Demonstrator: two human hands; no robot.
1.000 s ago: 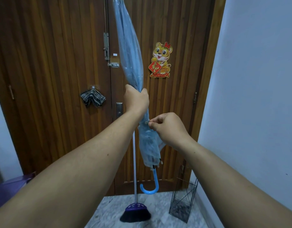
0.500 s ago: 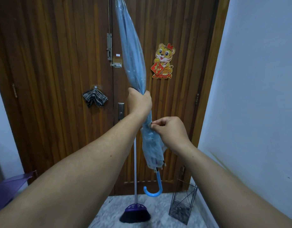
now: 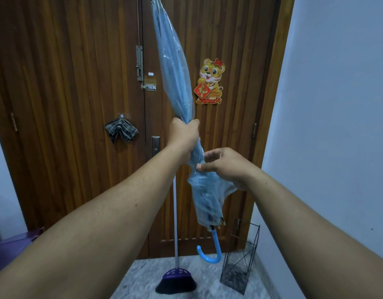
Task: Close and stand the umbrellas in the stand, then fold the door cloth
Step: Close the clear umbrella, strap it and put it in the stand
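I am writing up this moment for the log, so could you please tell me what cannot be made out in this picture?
- Head view: the umbrella tip is cut off by the top edge.
- Head view: its strap or fastener is hidden under the right hand and the folds.
- Head view: the broom handle's upper part is hidden behind the left hand and forearm.
- Head view: what lies inside the wire umbrella stand is too dim to tell.

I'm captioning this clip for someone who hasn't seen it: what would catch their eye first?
A long, closed blue umbrella held up in the middle of the view, hook handle down: the left hand grips its middle, and the right hand touches the canopy just below. Behind it, a bright tiger sticker stands out on the dark wooden door. A wire umbrella stand waits on the floor at lower right.
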